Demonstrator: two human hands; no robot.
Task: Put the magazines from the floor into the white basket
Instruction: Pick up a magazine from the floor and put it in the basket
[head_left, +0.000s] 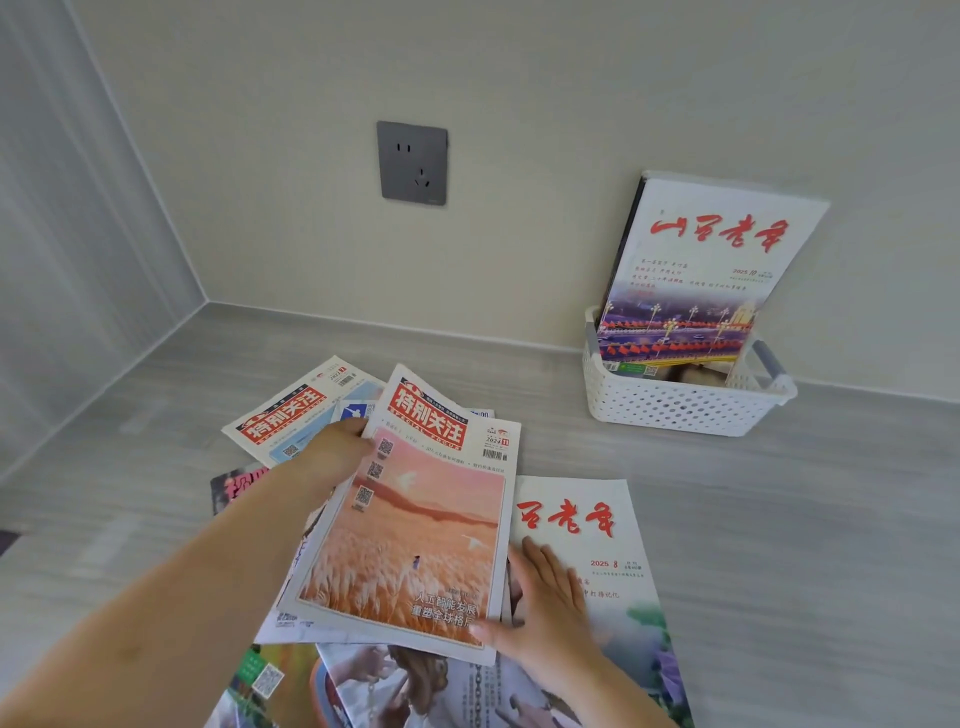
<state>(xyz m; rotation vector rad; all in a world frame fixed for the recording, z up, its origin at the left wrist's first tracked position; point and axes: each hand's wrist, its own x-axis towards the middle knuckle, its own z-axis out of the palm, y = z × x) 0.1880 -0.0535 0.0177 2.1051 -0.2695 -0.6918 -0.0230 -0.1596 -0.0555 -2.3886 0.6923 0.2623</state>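
Note:
A magazine with a pink-orange field cover (415, 525) lies tilted on top of a loose pile of magazines on the grey floor. My left hand (327, 457) grips its upper left edge. My right hand (540, 597) holds its lower right corner, thumb on the cover, fingers spread beside it over a white magazine with red characters (602, 551). The white perforated basket (675, 410) stands by the wall at the right. A white magazine with red title (711, 270) stands upright in it, leaning on the wall, with darker ones behind.
Several other magazines lie fanned under the held one, including one with a red title band (296, 415) at the back left and picture covers (395, 686) near me. A grey wall socket (412, 162) sits above the floor. Walls meet in a corner at the left.

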